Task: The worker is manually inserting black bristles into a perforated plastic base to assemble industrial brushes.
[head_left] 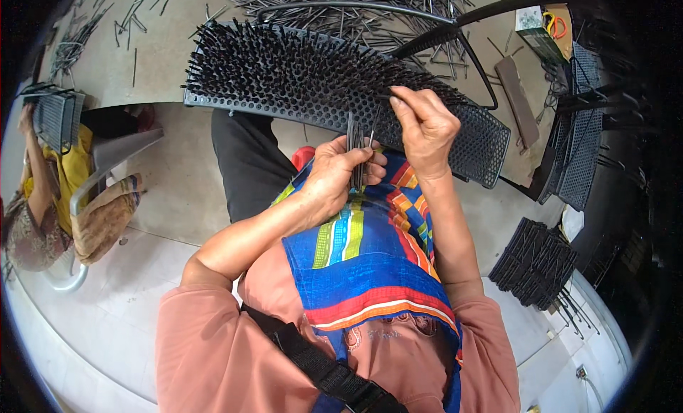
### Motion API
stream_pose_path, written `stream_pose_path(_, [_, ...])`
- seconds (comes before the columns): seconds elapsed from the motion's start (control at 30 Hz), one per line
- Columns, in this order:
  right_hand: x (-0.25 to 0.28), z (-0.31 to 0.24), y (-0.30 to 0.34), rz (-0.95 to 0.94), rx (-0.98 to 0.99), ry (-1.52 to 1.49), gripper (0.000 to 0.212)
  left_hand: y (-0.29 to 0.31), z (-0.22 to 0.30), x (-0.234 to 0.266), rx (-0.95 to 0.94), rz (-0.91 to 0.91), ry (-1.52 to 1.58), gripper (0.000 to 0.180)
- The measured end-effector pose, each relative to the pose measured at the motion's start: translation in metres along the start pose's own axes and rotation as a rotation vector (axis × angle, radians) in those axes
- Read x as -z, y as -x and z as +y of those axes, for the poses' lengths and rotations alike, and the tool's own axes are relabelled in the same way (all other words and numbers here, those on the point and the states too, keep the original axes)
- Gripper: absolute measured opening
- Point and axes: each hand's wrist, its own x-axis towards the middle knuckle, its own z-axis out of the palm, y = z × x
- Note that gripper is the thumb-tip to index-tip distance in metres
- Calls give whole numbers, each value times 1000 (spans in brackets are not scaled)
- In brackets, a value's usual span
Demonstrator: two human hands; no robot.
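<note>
A long black perforated rack [473, 139] slants across in front of me. Many thin black rods [277, 68] stand upright in its holes, packed over the left and middle; holes at the right end are bare. My left hand [338, 167] is closed round a small bundle of thin dark rods [356, 146], held just below the rack's near edge. Over the rack, my right hand [430, 125] is closed in a pinch, thumb against forefinger, on what looks like one thin dark rod among the standing ones. Its lower end is hard to make out.
Loose rods [334, 14] lie heaped on the table [163, 64] beyond the rack. A curved black metal frame [477, 18] arches over it. Orange-handled scissors [558, 25] are at the upper right, another perforated rack [580, 143] below. A co-worker [53, 175] sits at left by a chair [124, 157].
</note>
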Motion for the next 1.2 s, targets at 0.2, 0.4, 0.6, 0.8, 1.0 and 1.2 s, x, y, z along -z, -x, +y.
stream_pose_path(0.2, [-6, -2, -3, 7, -20, 118, 15, 0, -1, 0, 4, -26, -22, 13])
stream_pose_path(0.4, [-3, -2, -3, -49, 12, 91, 14, 1, -1, -3, 5, -1, -9, 12])
stream_pose_path(0.6, [-9, -5, -8, -64, 72, 161, 14, -2, -4, 1, 4, -22, -13, 13])
stream_pose_path(0.8, [1, -4, -7, -96, -2, 171, 20, -1, -2, 2, 14, -30, 9, 13])
stream_pose_path(1.0, [4, -3, -5, -137, -14, 276, 26, 2, -1, -3, 8, -21, 0, 12])
stream_pose_path(1.2, [11, -9, -1, -211, -61, 288, 42, 6, -2, -3, 5, -26, -8, 12])
